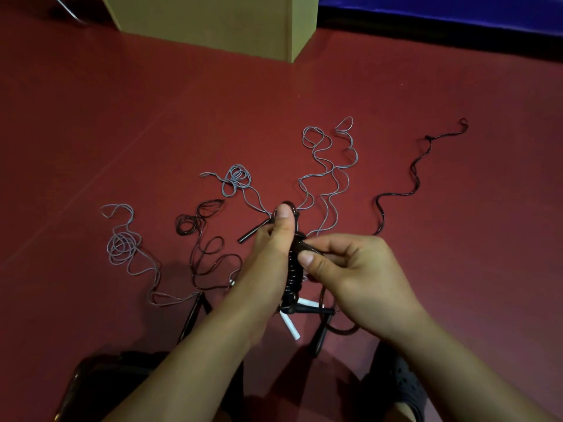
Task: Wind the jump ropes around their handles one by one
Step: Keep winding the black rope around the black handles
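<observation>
Dark brown cord, wound in tight coils round a pair of slim black handles (294, 269), is what I have between my hands, and the bundle's long axis runs straight away from me, its far tip up by my left thumb. My left hand (271, 254) is wrapped round the bundle from the left, thumb laid along its top. My right hand (344, 269) comes in from the right, thumb and forefinger pinching the free run of that same dark cord (306, 245) right against the coils, about midway along. So I judge the next wrap has to cross the axis, passing over toward my left. The loose tail seems to drop below my right hand. Other grey ropes (329, 178) and a thin black rope (414, 172) lie unwound on the red floor (122, 117) beyond.
</observation>
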`<move>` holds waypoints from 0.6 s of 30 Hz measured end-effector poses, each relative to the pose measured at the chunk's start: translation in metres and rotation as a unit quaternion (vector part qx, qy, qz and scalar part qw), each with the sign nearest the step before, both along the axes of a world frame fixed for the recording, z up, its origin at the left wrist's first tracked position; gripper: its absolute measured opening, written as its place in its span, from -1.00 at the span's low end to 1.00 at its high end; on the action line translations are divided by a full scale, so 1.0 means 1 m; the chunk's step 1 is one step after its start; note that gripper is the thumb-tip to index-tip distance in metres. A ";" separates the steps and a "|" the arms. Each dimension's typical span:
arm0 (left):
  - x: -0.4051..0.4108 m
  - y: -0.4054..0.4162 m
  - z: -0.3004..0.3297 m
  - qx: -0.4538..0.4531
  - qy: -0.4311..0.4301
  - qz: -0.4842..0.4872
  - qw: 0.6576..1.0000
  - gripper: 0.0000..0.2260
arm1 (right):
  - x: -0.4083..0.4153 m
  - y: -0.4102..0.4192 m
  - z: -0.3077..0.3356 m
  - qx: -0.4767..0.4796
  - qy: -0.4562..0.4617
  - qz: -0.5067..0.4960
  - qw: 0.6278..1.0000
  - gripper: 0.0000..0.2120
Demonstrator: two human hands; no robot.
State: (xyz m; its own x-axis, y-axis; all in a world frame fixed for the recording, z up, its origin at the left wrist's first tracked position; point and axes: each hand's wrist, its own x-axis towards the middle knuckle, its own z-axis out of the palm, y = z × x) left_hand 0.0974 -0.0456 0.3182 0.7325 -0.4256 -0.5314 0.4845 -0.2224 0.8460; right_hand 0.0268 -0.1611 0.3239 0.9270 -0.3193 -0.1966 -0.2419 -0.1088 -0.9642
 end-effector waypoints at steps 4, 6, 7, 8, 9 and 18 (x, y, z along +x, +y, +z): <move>0.003 0.002 0.007 -0.032 0.000 -0.014 0.999 -0.12 | 0.001 -0.011 0.004 0.075 -0.005 0.019 0.997 -0.90; 0.002 0.003 0.013 -0.050 0.009 -0.018 0.999 -0.20 | 0.001 -0.014 0.008 0.103 -0.024 0.014 0.994 -0.81; 0.003 0.004 0.015 -0.050 0.011 -0.027 0.998 -0.20 | 0.001 -0.016 0.010 0.113 -0.028 0.014 0.993 -0.80; 0.006 0.004 0.016 -0.051 0.008 -0.036 0.998 -0.21 | 0.001 -0.017 0.011 0.112 -0.028 0.020 0.993 -0.79; 0.006 0.006 0.018 -0.060 0.008 -0.051 0.997 -0.22 | 0.001 -0.019 0.012 0.102 -0.025 0.033 0.994 -0.80; 0.007 0.013 0.018 -0.110 0.016 -0.132 0.985 -0.54 | -0.003 -0.042 0.012 0.133 -0.005 0.166 0.977 -0.84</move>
State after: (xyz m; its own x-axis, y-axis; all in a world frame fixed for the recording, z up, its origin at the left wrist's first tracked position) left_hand 0.1042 -0.0322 0.3366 0.5656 -0.7068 -0.4249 0.4608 -0.1565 0.8736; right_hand 0.0239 -0.2027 0.3355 0.9732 0.0600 -0.2218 -0.2260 0.0752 -0.9712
